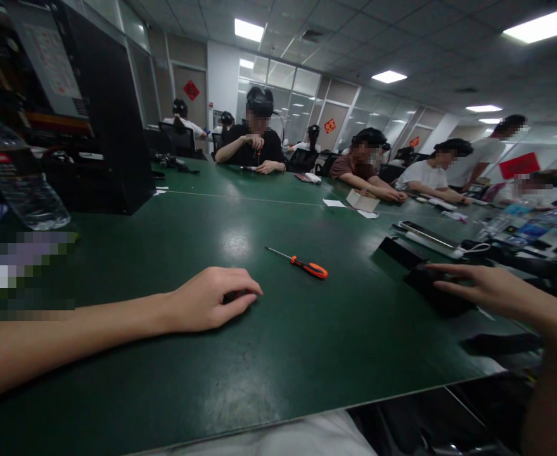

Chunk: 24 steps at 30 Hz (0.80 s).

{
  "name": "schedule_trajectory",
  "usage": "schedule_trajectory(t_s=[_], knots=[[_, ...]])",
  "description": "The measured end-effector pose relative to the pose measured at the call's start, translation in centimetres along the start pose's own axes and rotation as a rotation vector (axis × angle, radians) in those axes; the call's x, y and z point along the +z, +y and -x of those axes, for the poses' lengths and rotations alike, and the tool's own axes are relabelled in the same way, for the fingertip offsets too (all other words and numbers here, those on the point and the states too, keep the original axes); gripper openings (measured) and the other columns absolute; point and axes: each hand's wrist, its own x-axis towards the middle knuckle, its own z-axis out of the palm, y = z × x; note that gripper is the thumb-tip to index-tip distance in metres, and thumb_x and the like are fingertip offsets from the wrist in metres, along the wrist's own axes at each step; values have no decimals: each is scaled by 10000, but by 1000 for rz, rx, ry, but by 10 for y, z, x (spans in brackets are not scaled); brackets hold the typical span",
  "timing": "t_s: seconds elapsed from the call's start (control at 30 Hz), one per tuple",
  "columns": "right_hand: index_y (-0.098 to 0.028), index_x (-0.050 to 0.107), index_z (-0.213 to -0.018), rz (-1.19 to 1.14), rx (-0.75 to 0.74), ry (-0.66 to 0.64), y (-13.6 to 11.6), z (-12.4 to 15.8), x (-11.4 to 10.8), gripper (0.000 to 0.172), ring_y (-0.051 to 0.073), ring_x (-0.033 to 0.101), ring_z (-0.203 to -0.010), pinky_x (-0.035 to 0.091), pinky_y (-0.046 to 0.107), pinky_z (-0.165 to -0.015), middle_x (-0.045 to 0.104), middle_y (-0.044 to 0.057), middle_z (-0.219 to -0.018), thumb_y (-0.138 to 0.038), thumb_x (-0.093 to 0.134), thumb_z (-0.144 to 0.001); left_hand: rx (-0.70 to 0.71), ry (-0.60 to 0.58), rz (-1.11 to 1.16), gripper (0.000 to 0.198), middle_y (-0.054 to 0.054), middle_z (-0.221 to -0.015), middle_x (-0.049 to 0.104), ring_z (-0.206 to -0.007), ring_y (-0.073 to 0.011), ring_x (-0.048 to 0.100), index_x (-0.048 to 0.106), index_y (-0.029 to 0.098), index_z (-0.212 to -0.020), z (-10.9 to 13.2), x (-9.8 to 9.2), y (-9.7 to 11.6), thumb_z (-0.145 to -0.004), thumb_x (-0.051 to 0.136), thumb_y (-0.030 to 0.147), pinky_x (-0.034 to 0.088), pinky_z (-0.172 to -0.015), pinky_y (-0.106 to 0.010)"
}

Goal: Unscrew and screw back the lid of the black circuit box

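Observation:
My left hand (216,297) rests on the green table, fingers loosely curled, with a gap between thumb and index finger. Nothing shows in it. Beyond its fingertips lies a screwdriver (309,266) with an orange and black handle, its thin metal shaft pointing to the far left. At the right, my right hand (490,288) has its thumb and fingers on a dark, box-like object (437,294). That object is blurred, and its exact kind cannot be made out. A flat black piece (402,253) lies just beyond it.
A water bottle (21,171) and an opened black computer case (102,114) stand at the left. A phone-like slab (428,235) and a white cable (478,248) lie at the right. Across the table sit several people, near a small open box (362,200).

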Motion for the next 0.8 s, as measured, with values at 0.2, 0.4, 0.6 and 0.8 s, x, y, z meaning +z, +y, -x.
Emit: schedule_trajectory(t_s=[0.2, 0.4, 0.6, 0.8], knots=[[-162, 754, -1075, -7, -85, -79, -13, -16, -24, 368, 316, 671, -1116, 476, 387, -977, 710, 178, -1201, -421, 528, -943, 22, 21, 15, 236, -97, -1095, 702, -944, -175, 664, 687, 158, -1145, 0, 0, -1, -998, 519, 232, 502, -841, -258], [-191, 685, -786, -203, -222, -27, -21, -27, 1, 394, 199, 656, -781, 474, 293, -758, 702, 97, -848, -506, 524, -960, 30, 25, 11, 238, -99, -1148, 675, -971, -173, 660, 673, 162, -1171, 0, 0, -2, -996, 524, 223, 518, -846, -256], [-182, 649, -734, -198, -138, 52, 2, -29, 27, 675, 194, 586, -673, 428, 312, -666, 648, 75, -724, -779, 387, -910, 96, 100, -37, 223, -110, -1242, 627, -1134, -201, 630, 673, 177, -1154, 0, 1, -4, -981, 534, 188, 495, -1003, -307], [-175, 650, -714, -169, -113, 45, 18, -37, 32, 788, 222, 603, -688, 436, 342, -686, 678, 100, -750, -891, 343, -830, 108, 88, -37, 202, -101, -1259, 613, -1150, -195, 624, 677, 185, -1133, 2, 1, -5, -976, 550, 179, 495, -1018, -304]])
